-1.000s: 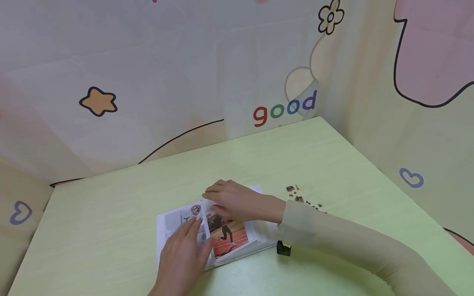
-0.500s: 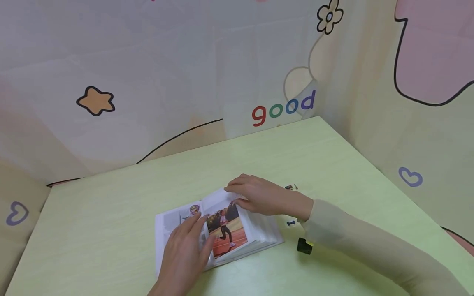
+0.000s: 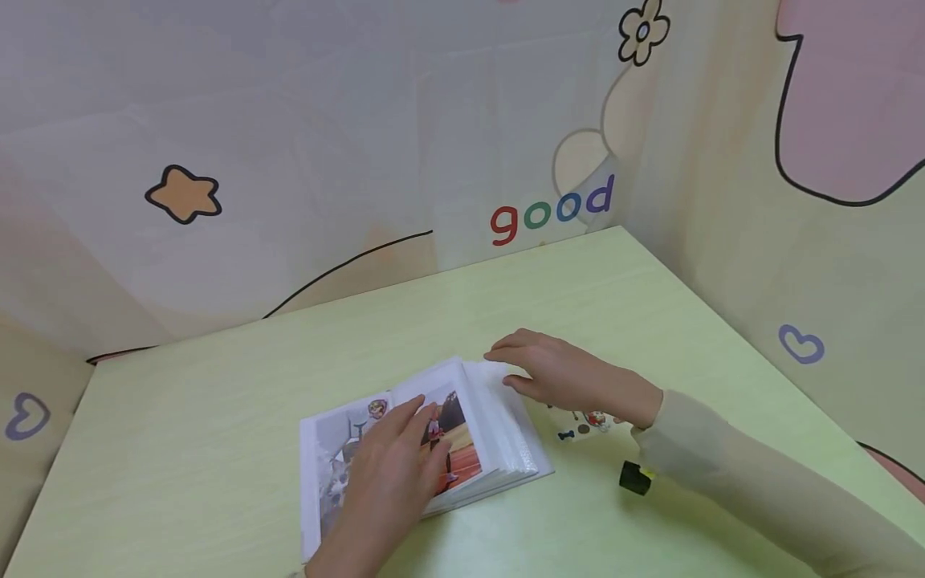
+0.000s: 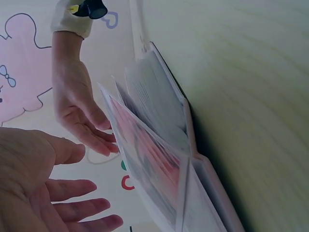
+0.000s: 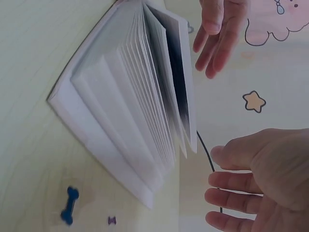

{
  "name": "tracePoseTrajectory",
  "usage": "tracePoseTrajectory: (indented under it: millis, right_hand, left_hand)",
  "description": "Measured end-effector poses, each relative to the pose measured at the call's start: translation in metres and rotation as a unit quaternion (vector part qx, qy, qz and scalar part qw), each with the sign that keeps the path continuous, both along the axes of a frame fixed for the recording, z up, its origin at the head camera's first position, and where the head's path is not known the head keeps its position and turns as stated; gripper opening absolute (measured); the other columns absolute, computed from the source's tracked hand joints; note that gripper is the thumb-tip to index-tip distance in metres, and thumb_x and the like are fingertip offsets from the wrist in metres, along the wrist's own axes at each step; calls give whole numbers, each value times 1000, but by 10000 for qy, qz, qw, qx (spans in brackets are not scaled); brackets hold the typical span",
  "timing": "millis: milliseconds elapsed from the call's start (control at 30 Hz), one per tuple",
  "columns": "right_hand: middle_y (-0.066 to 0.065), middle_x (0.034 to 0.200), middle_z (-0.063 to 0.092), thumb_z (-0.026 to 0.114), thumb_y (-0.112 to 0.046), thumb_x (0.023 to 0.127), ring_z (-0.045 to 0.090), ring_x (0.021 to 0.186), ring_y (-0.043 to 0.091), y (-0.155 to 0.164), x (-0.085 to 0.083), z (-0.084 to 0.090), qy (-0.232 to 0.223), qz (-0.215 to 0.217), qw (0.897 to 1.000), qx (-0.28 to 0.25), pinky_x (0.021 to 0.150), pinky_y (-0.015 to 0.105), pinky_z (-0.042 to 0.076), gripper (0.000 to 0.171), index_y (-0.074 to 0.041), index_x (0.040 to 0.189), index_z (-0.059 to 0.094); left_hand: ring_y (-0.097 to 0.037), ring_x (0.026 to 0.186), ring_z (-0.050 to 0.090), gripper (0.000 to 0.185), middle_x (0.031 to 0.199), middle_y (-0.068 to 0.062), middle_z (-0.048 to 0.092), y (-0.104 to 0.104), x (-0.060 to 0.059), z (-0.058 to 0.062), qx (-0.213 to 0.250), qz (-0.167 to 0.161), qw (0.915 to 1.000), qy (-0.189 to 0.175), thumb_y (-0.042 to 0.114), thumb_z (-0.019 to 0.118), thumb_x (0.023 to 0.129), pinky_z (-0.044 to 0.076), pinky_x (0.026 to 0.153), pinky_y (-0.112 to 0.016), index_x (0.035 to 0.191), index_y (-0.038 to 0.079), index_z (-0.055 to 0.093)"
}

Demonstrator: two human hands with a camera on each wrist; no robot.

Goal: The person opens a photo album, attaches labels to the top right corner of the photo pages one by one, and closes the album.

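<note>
A photo album (image 3: 509, 413) with plastic-sleeve pages lies spread on the pale green table. Its left page shows a grey photo with a small round cartoon sticker (image 3: 377, 409) near the top. On the raised right-hand page is a photo of a runner (image 3: 470, 457) on a red track. My left hand (image 3: 393, 474) hovers over the album's middle, fingers loosely extended, partly covering both photos; the left wrist view shows it apart from the pages. Above the album's far right corner is my right hand (image 3: 560, 369), relaxed and holding nothing. Fanned page edges (image 5: 145, 92) show in the right wrist view.
Right of the album lie several small stickers (image 3: 596, 420), partly hidden by the right forearm, with a blue bone sticker (image 5: 70, 205) and a purple bow sticker (image 5: 112, 220) among them. A black device (image 3: 636, 478) sits at the right wrist. Cartoon-printed curtains (image 3: 325, 160) enclose the table.
My right hand has moved rightward off the photo page and past the album's sleeves. The runner page now stands more raised. My left hand has shifted right, over the runner photo.
</note>
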State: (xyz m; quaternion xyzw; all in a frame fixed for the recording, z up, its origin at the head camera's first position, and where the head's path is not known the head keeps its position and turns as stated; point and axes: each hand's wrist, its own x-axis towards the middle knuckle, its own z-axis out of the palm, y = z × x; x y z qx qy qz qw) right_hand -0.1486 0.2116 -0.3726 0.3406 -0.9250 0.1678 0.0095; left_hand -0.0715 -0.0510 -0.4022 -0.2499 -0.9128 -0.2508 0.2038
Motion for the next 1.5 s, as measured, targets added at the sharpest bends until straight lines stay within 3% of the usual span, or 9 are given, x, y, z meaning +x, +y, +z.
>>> tracePoseTrajectory:
  millis: [367, 533, 833, 1067, 1300, 1500]
  right_hand:
    - [17, 132, 66, 75, -6, 94, 63, 121, 33, 36, 3, -6, 43, -344, 9994, -18, 96, 43, 56, 39, 2, 131, 68]
    - [17, 131, 66, 75, -4, 94, 64, 119, 34, 48, 6, -9, -8, -528, 9986, -77, 94, 44, 57, 38, 2, 131, 68]
    - [16, 127, 68, 76, -5, 93, 65, 117, 34, 63, 10, -17, 42, -746, 9972, -37, 94, 46, 57, 36, 1, 128, 70]
    - [13, 119, 70, 78, -4, 91, 67, 108, 30, 70, 16, -28, -53, -779, 9969, 73, 88, 42, 59, 35, 2, 125, 72]
    - [10, 108, 70, 77, 0, 89, 66, 98, 25, 71, 17, -40, 91, -563, 9983, 109, 83, 36, 59, 30, 4, 119, 74]
    - [6, 100, 68, 78, -2, 90, 63, 92, 20, 68, 16, -46, 22, -592, 9981, 165, 79, 33, 57, 25, 3, 114, 75]
  left_hand:
    - [-33, 116, 66, 39, 124, -19, 70, 27, -5, -1, 162, -441, 9978, 474, 11, 84, 83, 54, 96, -47, 118, -4, 73]
    - [-32, 118, 65, 42, 126, -18, 69, 41, -8, 2, 38, -579, 9974, 419, 15, 85, 84, 54, 97, -45, 120, -3, 72]
    - [-31, 120, 63, 41, 131, -17, 67, 70, -11, 7, -488, -561, 9972, 107, 22, 80, 91, 52, 99, -46, 124, -1, 71]
    - [-29, 124, 62, 43, 135, -15, 66, 93, -12, 6, -939, -638, 9928, -371, 29, 74, 97, 52, 101, -43, 129, 1, 69]
    - [-29, 121, 64, 40, 133, -15, 67, 112, -14, 7, -898, -621, 9908, -799, 28, 72, 98, 56, 96, -41, 127, 2, 71]
    - [-29, 114, 66, 36, 127, -14, 69, 123, -21, 1, -893, -564, 9864, -1260, 26, 73, 98, 59, 89, -41, 124, 1, 72]
